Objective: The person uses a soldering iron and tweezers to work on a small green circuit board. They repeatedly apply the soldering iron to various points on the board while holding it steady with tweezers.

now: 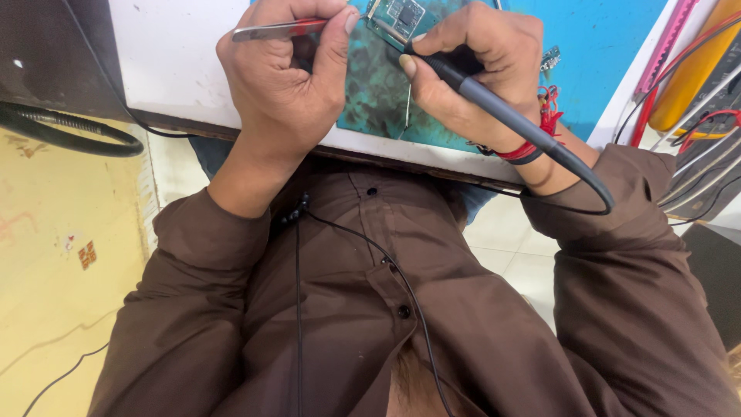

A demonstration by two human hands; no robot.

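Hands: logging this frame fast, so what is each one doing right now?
Left hand: closed on metal tweezers.
Right hand: closed on a dark soldering iron, tip at the small circuit board.

Tweezers [282, 29]: slim metal w/ red grip section, lying near-horizontal, blunt end pointing left, tips pointing right toward board, far centre of scene, pinched in left hand. Soldering iron [494, 104]: dark grey pencil-type handle, angled diagonal, tip up-left at board edge, cable end running down-right, held in right hand. Circuit board [401, 14]: small green PCB w/ black chip, lies flat on stained teal mat [378, 93], far centre, partly cut off by top frame edge.
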